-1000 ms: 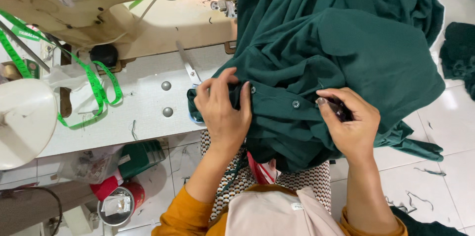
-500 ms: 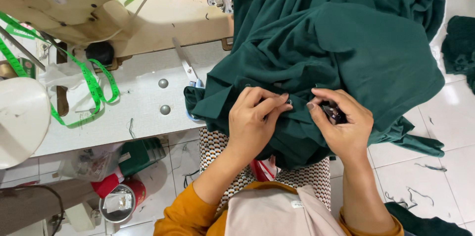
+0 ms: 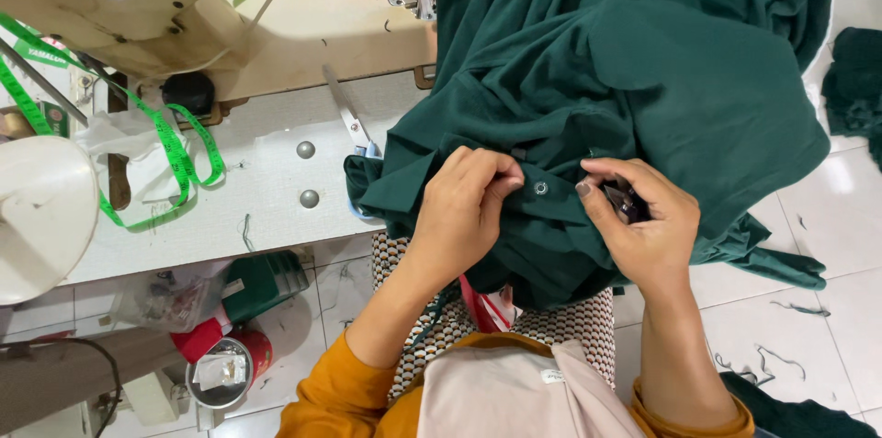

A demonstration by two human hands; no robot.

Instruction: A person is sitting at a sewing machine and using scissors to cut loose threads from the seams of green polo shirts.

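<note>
Two hands, one view: the head camera looks down on my lap and the table edge.
Left hand (image 3: 464,208): my fingers are bunched together, pinching a fold of the dark green garment (image 3: 643,98) just left of the round snap button (image 3: 540,188).
Right hand (image 3: 643,227): my fingers are curled closed around a small dark tool (image 3: 627,202); I cannot tell what kind. My thumb tip sits just right of the snap.
Garment: draped over my lap and heaped up beyond my fingers toward the sewing machine (image 3: 184,6).
Doing it well, as I judge it: I keep the fold taut between both hands, the snap flat and centred between my thumbs, and the layers beneath it free.
Beyond my left fingers: scissors (image 3: 347,116) on the white table (image 3: 257,190).
Far left: a green measuring tape (image 3: 175,153).
</note>
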